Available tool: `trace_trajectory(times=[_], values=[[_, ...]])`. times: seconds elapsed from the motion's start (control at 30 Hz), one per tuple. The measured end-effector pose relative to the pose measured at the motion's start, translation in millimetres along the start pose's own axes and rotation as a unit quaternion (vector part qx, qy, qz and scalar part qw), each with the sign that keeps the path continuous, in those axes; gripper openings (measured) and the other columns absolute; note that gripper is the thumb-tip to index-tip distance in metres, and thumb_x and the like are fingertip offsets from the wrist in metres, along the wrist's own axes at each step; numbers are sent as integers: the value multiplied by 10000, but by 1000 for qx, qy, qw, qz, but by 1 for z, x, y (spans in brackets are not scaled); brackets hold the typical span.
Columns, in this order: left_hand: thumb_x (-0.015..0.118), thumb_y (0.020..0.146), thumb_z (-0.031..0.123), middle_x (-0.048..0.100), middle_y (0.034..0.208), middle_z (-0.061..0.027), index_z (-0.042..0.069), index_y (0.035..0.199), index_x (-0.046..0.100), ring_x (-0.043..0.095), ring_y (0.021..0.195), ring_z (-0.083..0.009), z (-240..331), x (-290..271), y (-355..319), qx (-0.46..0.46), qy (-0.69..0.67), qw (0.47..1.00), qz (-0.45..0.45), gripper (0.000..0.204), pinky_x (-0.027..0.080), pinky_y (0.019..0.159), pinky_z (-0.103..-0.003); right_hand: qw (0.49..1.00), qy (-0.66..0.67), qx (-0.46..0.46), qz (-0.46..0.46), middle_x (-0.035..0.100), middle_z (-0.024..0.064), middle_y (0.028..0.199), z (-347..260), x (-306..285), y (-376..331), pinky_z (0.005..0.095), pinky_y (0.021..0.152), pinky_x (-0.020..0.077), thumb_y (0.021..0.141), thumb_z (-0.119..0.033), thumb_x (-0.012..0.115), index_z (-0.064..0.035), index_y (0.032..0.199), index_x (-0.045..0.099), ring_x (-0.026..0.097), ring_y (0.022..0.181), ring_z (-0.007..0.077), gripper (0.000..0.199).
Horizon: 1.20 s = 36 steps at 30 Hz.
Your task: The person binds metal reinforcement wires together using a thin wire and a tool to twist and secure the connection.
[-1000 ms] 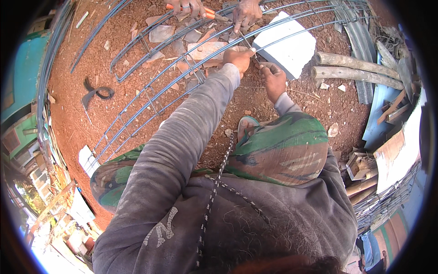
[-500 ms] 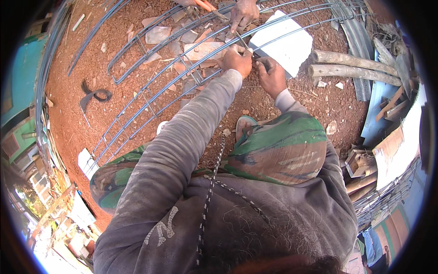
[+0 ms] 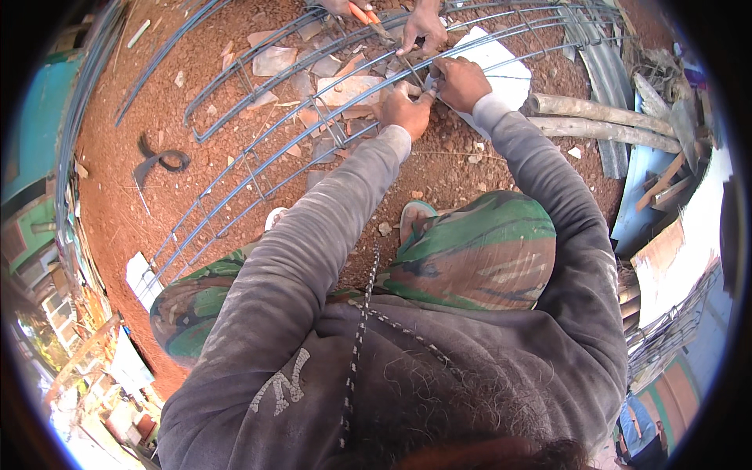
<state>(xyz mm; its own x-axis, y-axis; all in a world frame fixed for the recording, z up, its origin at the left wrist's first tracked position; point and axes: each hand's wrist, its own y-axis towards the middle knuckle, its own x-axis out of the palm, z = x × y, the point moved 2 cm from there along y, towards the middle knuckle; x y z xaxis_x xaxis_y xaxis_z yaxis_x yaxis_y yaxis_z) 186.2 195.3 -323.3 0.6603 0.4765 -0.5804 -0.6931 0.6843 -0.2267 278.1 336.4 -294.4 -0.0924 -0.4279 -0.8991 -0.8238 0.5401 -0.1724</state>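
Long thin steel bars joined by bent stirrups form a rebar cage (image 3: 270, 160) lying slantwise in front of me. My left hand (image 3: 406, 111) is closed in a pinch at a stirrup on its near side. Just right of it, my right hand (image 3: 464, 83) reaches over the near bars, fingers bent and pressed together at the same joint. What either pinch holds is too small to make out. Across the cage, a co-worker's hand (image 3: 424, 30) points its fingers down at the same stirrup. The co-worker's other hand (image 3: 342, 6) grips orange-handled pincers (image 3: 374, 23).
Broken tile pieces (image 3: 345, 90) lie beneath the cage on reddish soil. A white slab (image 3: 501, 66) sits under the bars at right, near two wooden poles (image 3: 603, 117) and corrugated sheets (image 3: 599, 86). A black strip (image 3: 160, 163) curls on the ground at left.
My right hand has moved up and left, from beside the cage onto the bars. My left hand stays nearly in place. The co-worker's pointing hand has lifted slightly, and the pincers have shifted right.
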Motion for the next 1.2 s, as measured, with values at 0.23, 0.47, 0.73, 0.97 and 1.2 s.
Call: trace_trajectory(times=[0.23,0.47,0.73,0.97,1.2], values=[[831,835,373,754,820,-128,72,859,725,707,827,-287,3,-9,7,-5,39,999,-1,320,436,935,-440,990,-72,-105,65,650,120,1307,-6,6,-9,506,1034,452,868,-177,631,-119,1153,748,589,1227,332,314],[807,841,340,758,844,-101,130,829,726,708,894,-296,6,-10,5,-13,31,999,-11,226,341,1016,-457,983,-105,-149,-24,654,97,1240,-12,-8,-16,464,1070,397,854,-209,657,-118,1170,753,575,1220,302,342],[838,823,360,756,811,-140,74,817,715,706,802,-301,11,-6,2,-5,32,999,7,311,472,858,-426,970,-138,-28,-201,707,138,1237,-27,-12,5,474,1059,406,857,-253,639,-115,1183,746,603,1226,311,370],[841,818,336,752,791,-150,61,842,730,721,759,-305,-7,2,10,-3,-19,1000,12,298,524,771,-420,992,-93,-55,72,605,130,1284,-22,9,-36,497,1078,386,804,-204,718,-123,1203,706,528,1252,357,407],[800,863,298,762,837,-137,56,870,705,726,847,-322,7,-3,2,-31,-18,999,-31,260,510,829,-423,963,-24,-19,266,602,89,1277,2,55,-85,502,1081,389,835,-174,753,-153,1305,633,537,1244,335,486]])
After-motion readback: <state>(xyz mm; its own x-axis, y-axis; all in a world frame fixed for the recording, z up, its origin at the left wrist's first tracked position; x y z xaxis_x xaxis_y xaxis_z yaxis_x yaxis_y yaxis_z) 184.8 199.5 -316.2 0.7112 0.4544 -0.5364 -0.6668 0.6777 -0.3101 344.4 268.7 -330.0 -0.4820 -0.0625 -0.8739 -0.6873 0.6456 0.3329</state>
